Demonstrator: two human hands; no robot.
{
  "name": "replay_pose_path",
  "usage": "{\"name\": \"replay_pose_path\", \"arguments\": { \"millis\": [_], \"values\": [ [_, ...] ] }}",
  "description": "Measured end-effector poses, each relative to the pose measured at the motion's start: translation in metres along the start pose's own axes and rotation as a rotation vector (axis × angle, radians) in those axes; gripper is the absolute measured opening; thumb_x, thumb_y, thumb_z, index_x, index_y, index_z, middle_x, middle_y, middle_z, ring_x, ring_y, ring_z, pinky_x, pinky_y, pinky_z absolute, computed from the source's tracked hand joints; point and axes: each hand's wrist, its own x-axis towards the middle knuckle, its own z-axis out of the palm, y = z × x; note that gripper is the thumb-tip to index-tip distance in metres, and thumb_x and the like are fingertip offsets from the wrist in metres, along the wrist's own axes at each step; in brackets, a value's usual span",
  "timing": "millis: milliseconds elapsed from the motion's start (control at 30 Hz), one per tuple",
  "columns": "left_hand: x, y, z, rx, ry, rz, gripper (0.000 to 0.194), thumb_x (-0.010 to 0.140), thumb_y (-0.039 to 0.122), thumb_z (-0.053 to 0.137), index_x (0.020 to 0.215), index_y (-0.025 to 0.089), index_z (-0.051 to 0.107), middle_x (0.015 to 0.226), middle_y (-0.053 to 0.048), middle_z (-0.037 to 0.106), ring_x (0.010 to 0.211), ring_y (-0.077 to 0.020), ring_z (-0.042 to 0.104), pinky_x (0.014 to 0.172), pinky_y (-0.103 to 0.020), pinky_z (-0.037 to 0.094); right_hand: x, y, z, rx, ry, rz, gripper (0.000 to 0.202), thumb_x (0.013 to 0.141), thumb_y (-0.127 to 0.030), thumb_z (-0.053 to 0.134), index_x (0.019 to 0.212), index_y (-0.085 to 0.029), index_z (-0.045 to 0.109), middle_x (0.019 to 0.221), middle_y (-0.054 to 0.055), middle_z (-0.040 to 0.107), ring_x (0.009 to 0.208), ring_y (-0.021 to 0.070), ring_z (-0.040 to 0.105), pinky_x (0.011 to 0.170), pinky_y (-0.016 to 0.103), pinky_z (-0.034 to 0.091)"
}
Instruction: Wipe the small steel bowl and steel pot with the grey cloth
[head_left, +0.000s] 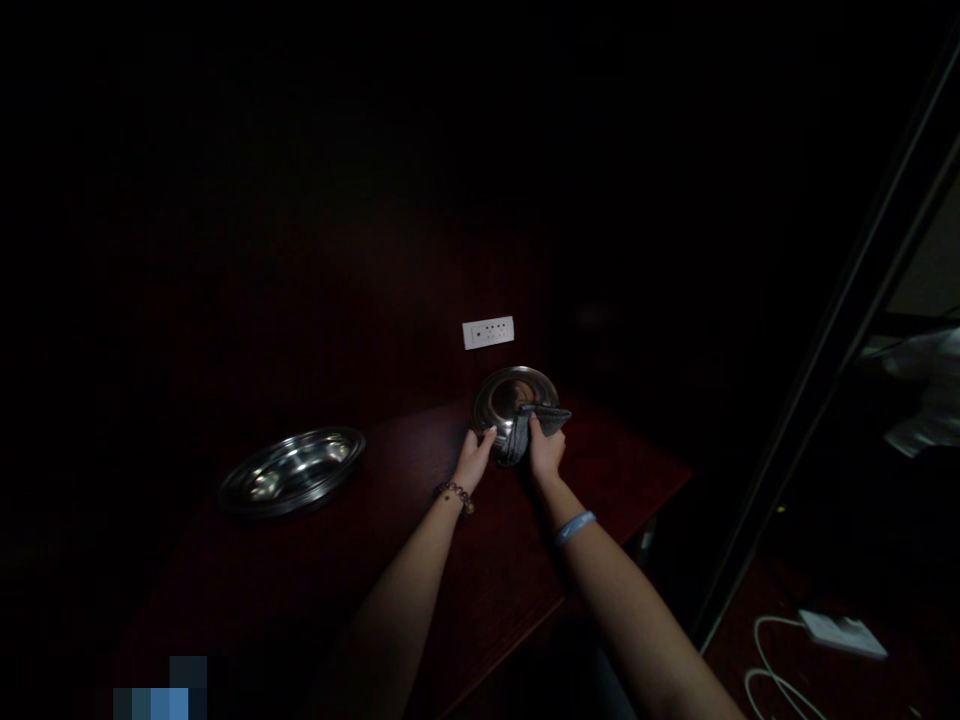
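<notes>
Your left hand (475, 457) grips the dish (501, 400) at its lower left edge, thumb on the near face; the rest of those fingers go behind the rim, out of sight. Your right hand (549, 452) is clamped on the cloth (517, 437), its thumb pressing the folded fabric against the dish's lower right part. The dish is tilted, its shiny face turned up toward you, probably so that you can see the surface while the left fingers steady it against the pressure of the right.

The dish lies just beyond both sets of fingers, between them and the wall below the socket (488, 333). The left fingers touch its metal directly; on the right, the cloth comes between thumb and dish. It is over the far part of the counter (622, 475), though in this gloom you cannot fairly tell whether its lower edge rests there or hangs just above. The basin (304, 465) sits on the counter well to the left, hollow side up, apart from both hands, which seems to leave your arms room.
</notes>
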Motion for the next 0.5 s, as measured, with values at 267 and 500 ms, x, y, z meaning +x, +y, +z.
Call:
{"name": "replay_pose_path", "arguments": {
  "millis": [267,500],
  "values": [
    [0.0041,0.0087,-0.0062,-0.047,0.112,0.032,0.045,0.084,0.053,0.053,0.114,0.019,0.054,0.120,-0.011,0.062,0.114,-0.0224,0.057,0.103,-0.037,0.040,-0.0044,-0.0070,-0.0002,-0.062,-0.033,-0.021,0.036,0.078,-0.043,0.063,0.096,-0.014,0.074,0.095,0.014,0.074,0.090,0.0242,0.071,0.076,0.028,0.052],
    [0.0043,0.0085,-0.0076,-0.034,0.083,0.036,0.048,0.082,0.053,0.056,0.114,0.018,0.054,0.121,-0.011,0.061,0.115,-0.0215,0.057,0.104,-0.036,0.039,-0.0038,-0.0063,0.0001,-0.075,-0.026,-0.004,0.039,0.078,-0.045,0.061,0.099,-0.014,0.073,0.097,0.014,0.074,0.091,0.0251,0.071,0.077,0.028,0.051]
  ]
}}
